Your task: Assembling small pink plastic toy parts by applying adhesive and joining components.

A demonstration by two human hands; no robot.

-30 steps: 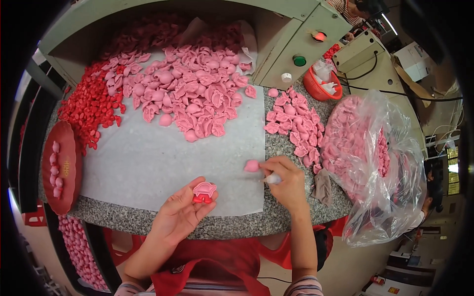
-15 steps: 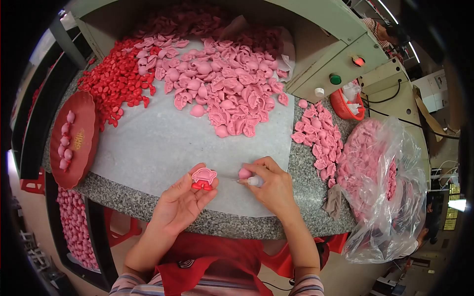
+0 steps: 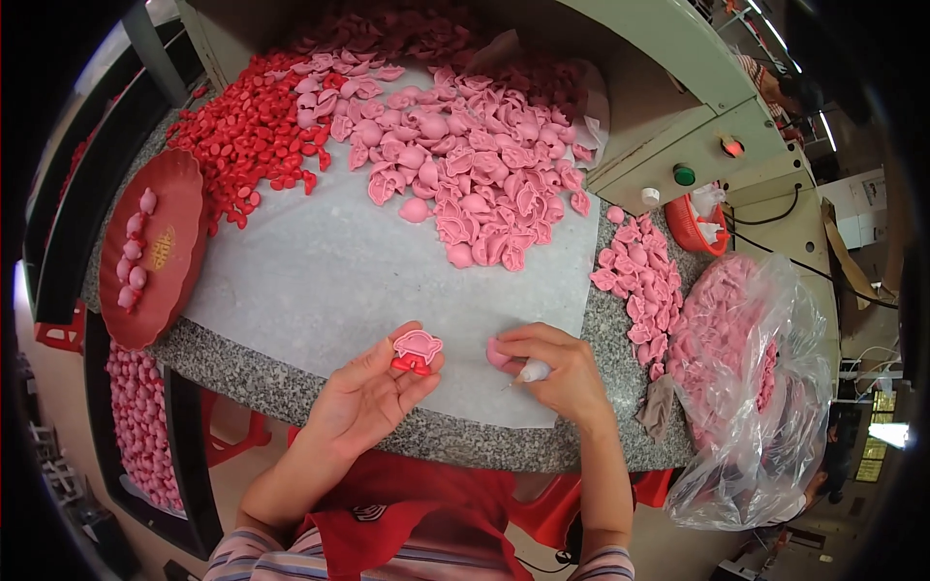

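Observation:
My left hand (image 3: 376, 395) is closed palm-up around a hollow pink plastic shell half (image 3: 418, 345) with a red two-footed piece (image 3: 412, 364) at its lower edge. The shell's open, rimmed side faces up. To its right, my right hand (image 3: 570, 380) grips a small whitish bottle (image 3: 535, 370) with a thin needle tip, which points down and left, apart from the left hand's piece. The same hand's fingertips also pinch a rounded pink shell half (image 3: 497, 354). Both hands are over the pale sheet (image 3: 320, 290) near the table's front edge.
Beyond the hands lie a heap of pink shells (image 3: 484, 184) and a pile of red pieces (image 3: 242, 136). A red oval tray (image 3: 174, 281) holds several pink pieces at left. At right are more pink shells (image 3: 644, 281), a red basket (image 3: 686, 228), a grey cloth (image 3: 657, 409) and a filled clear bag (image 3: 746, 436).
The view has shifted slightly. My right hand has drawn a little away from the left, and the needle has turned from pointing left to pointing down-left. Both hands keep their hold.

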